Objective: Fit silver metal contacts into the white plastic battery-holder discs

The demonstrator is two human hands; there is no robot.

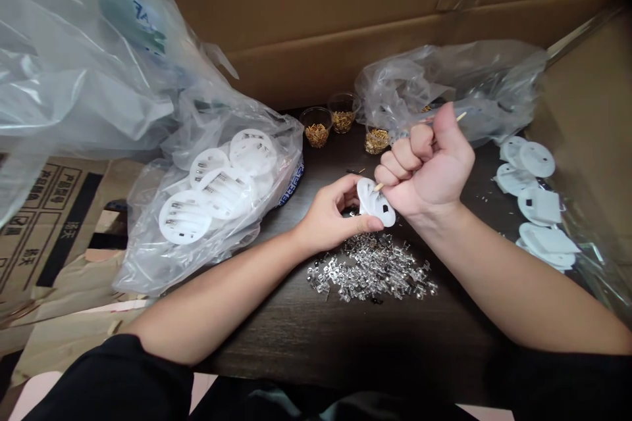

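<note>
My left hand (336, 214) pinches a round white plastic housing (385, 216) by its edge, tilted above the table. A fist is made by my right hand (428, 161) around a thin wooden stick (461, 116). The stick's lower end meets the inside of the housing. Directly below lies a heap of small silvery metal contacts and springs (371, 270). At the left, several round white housings (185, 217) with metal strips in them rest on a clear plastic bag (143, 256).
Clear cups with brass-coloured small parts (316, 135) stand at the back, near another clear bag (494, 72). More white housings (537, 159) are stacked at the right. Cardboard walls (316, 26) enclose the back and right. Flattened cardboard (44, 230) lies at the left.
</note>
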